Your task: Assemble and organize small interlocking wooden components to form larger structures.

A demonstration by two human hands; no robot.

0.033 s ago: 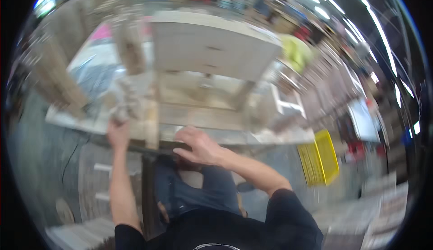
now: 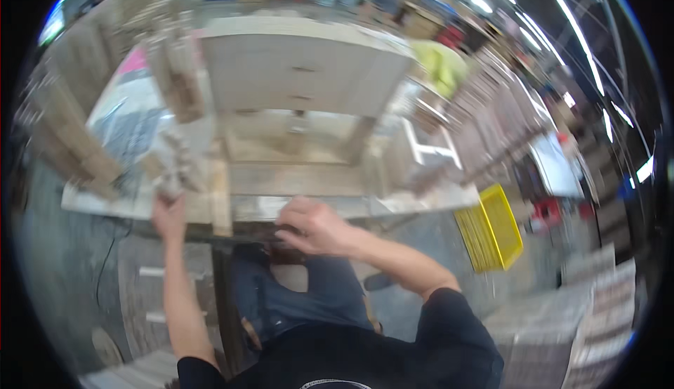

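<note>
At the workbench point(image 2: 295, 206) edge, right hand point(image 2: 312, 226) grips it curled; left hand point(image 2: 168, 217) grasps a blurred object point(image 2: 170, 171).

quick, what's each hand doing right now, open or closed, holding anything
Left hand: closed around a blurred pale object at the workbench edge; what it is cannot be told.
Right hand: fingers curled, pressing on the pale wooden workbench edge, holding nothing visible.

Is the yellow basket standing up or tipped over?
Tipped: the yellow basket leans on its side on the floor, its slatted face showing.

Black short-sleeved shirt with a pale chest print — bare forearms — dark blue jeans.
</note>
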